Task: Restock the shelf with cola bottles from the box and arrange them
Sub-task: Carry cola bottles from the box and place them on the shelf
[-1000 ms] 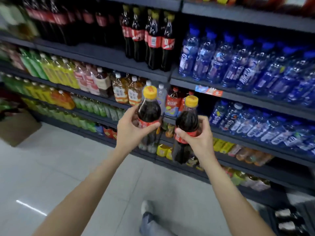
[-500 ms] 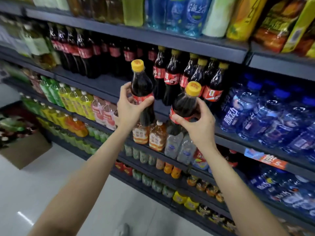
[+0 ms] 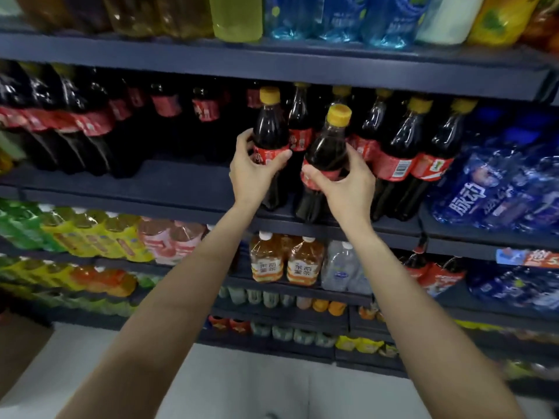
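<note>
1. Pale grey floor tiles (image 3: pixel 236 385) lie nearest us, at the foot of the racking, with a brown cardboard box (image 3: pixel 18 352) at the near left edge.
2. Our two bare forearms reach up and away from us toward the dark blue shelf (image 3: pixel 169 204) that carries the cola.
3. Our left hand (image 3: pixel 252 173) is curled round the red label of the left cola bottle (image 3: pixel 270 128), thumb on the right side of it and fingers wrapped round the left; the bottle is upright with its base at the shelf's front edge, though we cannot tell whether it rests on the board.
4. Our right hand (image 3: pixel 348 182) grips the right cola bottle (image 3: pixel 328 146) at its label, thumb across the front and fingers round the right side; this bottle tilts, its yellow cap leaning right, and its base hangs over the front lip of the shelf.
5. The two held bottles are just beside each other, and just right of them stands a row of yellow-capped cola bottles (image 3: pixel 402 152).
6. Farther left on the same shelf, larger cola bottles (image 3: pixel 90 125) stand back from a bare stretch of board.
7. At the far right are blue water bottles (image 3: pixel 490 189); below are tea bottles (image 3: pixel 284 261).
</note>
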